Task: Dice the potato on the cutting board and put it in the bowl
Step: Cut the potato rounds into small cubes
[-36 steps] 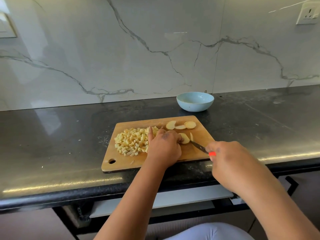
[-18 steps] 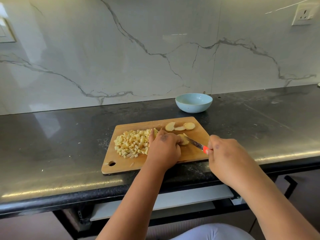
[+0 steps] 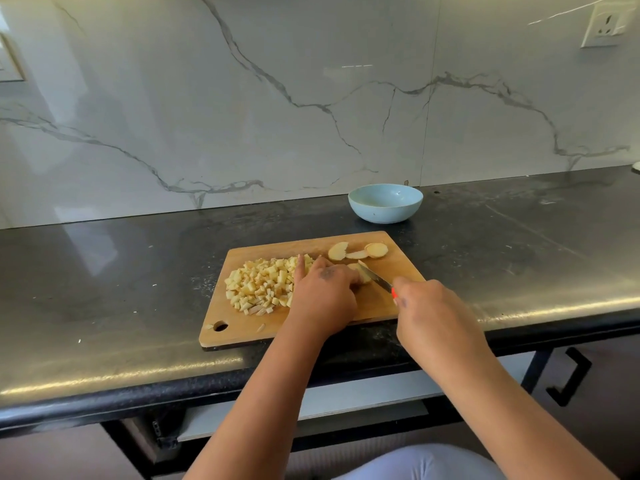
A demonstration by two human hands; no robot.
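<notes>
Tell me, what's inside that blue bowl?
Nothing that shows: the bowl looks bare on its far inner wall. Its near rim covers the bottom, so that part cannot be seen. The diced potato lies on the cutting board.

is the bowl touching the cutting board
Apart. The head view shows a strip of dark counter between the bowl and the cutting board.
</notes>
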